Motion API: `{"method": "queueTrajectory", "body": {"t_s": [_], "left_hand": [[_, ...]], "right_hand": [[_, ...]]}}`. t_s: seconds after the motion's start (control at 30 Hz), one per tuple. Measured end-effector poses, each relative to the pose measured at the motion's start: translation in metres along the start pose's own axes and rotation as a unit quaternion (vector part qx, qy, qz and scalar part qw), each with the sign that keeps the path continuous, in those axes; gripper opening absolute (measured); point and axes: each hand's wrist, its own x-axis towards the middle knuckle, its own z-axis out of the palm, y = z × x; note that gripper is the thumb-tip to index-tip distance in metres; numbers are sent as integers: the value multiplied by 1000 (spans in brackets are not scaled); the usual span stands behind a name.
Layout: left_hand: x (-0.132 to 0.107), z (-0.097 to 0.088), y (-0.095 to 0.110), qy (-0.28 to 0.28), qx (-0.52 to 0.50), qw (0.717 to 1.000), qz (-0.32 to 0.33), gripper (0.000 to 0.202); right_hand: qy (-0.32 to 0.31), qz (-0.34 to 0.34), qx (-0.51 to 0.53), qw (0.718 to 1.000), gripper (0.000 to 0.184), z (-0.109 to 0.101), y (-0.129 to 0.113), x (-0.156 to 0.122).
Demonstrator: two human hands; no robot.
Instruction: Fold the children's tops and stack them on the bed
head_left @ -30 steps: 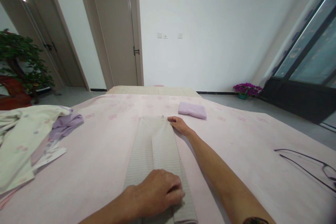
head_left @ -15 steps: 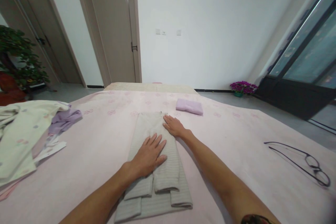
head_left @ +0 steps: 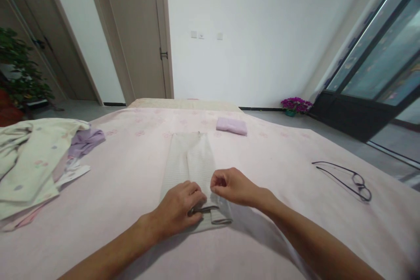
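A pale grey striped top point(head_left: 197, 157), folded into a long strip, lies in front of me on the pink bedsheet point(head_left: 282, 236). Its layered ends are nearest me. My left hand point(head_left: 182, 203) is closed over the near part, its thumb and fingers pinching a layer edge. Over the right edge of the strip, my right hand point(head_left: 234, 187) has its fingers curled in towards the thumb. Whatever its fingertips may grip is hidden.
Farther off on the bed lies a folded lilac cloth point(head_left: 231, 126). Glasses point(head_left: 352, 181) rest on the right. Rumpled clothes point(head_left: 36, 162) are heaped on the left. Beyond the bed stand a door point(head_left: 134, 30) and a pot of purple flowers point(head_left: 296, 105).
Both hands were lying flat on the top; now their fingers are curled. The right hand has come back towards me from the far end. The view has shifted a little.
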Motion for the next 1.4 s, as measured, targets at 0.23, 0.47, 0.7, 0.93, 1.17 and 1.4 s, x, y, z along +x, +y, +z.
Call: {"method": "queueTrajectory", "body": {"t_s": [0.23,0.47,0.7,0.93,1.17,1.4], "left_hand": [[5,22,5,2,105,994,-24,8],[5,22,4,69,37,995,-65,8],[6,16,1,111,-30,986,-119,9],[6,15,1,113,-46,985,-126,10],[7,10,1,132,-72,978,-142,9],[8,6,1,137,-74,977,-146,10]], "right_hand": [[-43,-6,-220,974,20,31,-28,-62],[-21,-37,-290,956,12,54,-23,-64],[-18,-40,-289,956,13,48,-20,-58],[-9,-42,-304,952,13,53,-21,-58],[14,-11,-259,966,18,44,-21,-52],[64,-44,-243,967,21,44,-30,-52]]}}
